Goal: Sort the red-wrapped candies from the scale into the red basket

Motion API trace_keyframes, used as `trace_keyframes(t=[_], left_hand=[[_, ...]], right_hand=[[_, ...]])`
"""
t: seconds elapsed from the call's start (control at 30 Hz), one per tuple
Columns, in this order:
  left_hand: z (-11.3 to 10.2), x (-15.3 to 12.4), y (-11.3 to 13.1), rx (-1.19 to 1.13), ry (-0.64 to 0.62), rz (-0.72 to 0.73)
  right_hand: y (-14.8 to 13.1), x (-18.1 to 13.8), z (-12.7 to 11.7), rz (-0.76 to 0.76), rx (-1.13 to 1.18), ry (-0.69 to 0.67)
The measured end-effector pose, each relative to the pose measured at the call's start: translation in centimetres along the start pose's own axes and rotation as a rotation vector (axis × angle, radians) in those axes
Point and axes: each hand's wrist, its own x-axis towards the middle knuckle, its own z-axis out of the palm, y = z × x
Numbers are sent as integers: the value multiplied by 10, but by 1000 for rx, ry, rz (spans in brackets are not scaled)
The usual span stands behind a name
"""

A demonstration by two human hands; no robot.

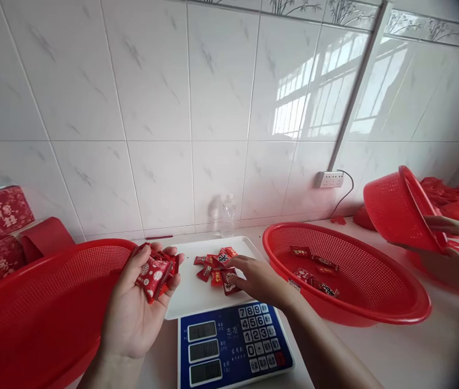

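Note:
My left hand (140, 302) is cupped palm up around several red wrapped candies (154, 276), beside the white scale tray (184, 302). A small heap of red candy packets (215, 265) lies on the tray. Over the right side of this heap, my right hand (257, 278) reaches with thumb and fingers apart, its fingertips at the packets. In front of the tray is the blue scale panel (233, 346) with its number keys and three displays.
Left stands a large red plastic basket (103, 249); right, another red basket (399, 302) holds several packets. Another person's hands (452, 259) tilt a red colander (391, 208) at far right. A clear bottle (228, 216) stands by the tiled wall, near a power strip (330, 179). Red boxes (0, 210) sit far left.

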Motion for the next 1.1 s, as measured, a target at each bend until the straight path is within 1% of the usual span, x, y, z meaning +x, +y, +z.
trace_keyframes(t=[0.07, 0.23, 0.3, 0.37, 0.5, 0.57, 0.6, 0.7, 0.77, 0.9, 1.1], left_hand=[[1, 2, -1, 9, 23, -2], [3, 6, -7, 45, 66, -17], [3, 7, -8, 54, 76, -17], [3, 7, -8, 63, 80, -18], [3, 7, -8, 79, 63, -15], [3, 7, -9, 78, 59, -16], [2, 7, -9, 79, 60, -17], [3, 6, -11, 82, 71, -14], [4, 6, -12, 86, 84, -17], [5, 8, -14, 91, 92, -19], [3, 11, -17, 99, 73, -21]], right_hand=[[2, 0, 1, 13, -15, 8], [9, 0, 1, 36, -46, -66], [12, 0, 0, 41, -26, -65], [16, 3, 1, 35, 5, -22], [29, 12, 8, 41, 4, 121], [35, 17, 12, 59, -33, 145], [38, 19, 13, 72, -54, 128], [40, 23, 16, 90, -89, 5], [39, 24, 15, 76, -89, -32], [34, 23, 10, 34, -59, 10], [36, 24, 14, 151, -68, 80]])
